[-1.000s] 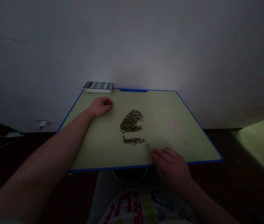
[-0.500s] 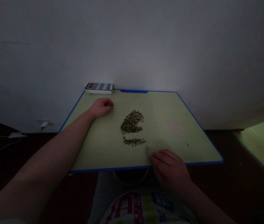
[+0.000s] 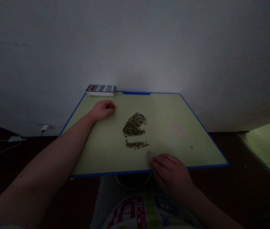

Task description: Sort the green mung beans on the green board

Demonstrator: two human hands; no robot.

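Evidently, your left hand sits near a heap of dark grains, while your right hand pinches a clear curved piece.
From the left, a phone lies on a white box at the far corner of the desk; nearer you, your left fingers curl loosely, a gap showing before the thumb. Mid-desk lies the heap, with a loose row of grains on your side of it. Your right fingertips press the piece near the front edge, just apart from the row; further right lie a pale patch of fine bits and a dark sliver.
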